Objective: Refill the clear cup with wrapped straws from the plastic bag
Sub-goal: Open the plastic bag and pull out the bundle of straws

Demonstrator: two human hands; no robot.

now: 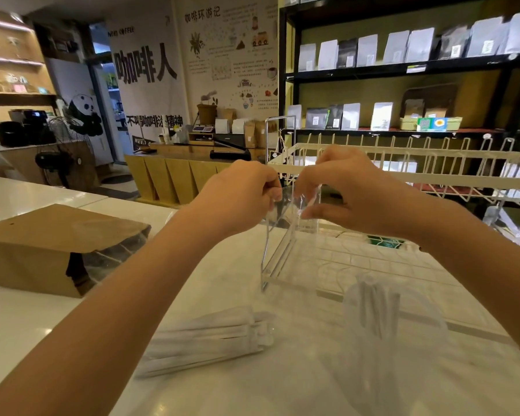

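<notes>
My left hand point(240, 196) and my right hand point(345, 190) are raised over the white counter point(282, 385). Each pinches the top edge of a clear plastic bag point(285, 244) that hangs between them; I cannot tell what is inside it. A bundle of white wrapped straws point(204, 340) lies flat on the counter, below and left of the bag. Near my right forearm stands the clear cup point(421, 328), blurred, with several wrapped straws point(376, 307) upright in it.
A brown paper bag point(42, 247) lies on its side at the counter's left. A white wire rack point(403, 162) runs along the far right, with shelves of pouches point(403, 49) behind it. A clear acrylic stand point(327, 265) sits behind the hanging bag.
</notes>
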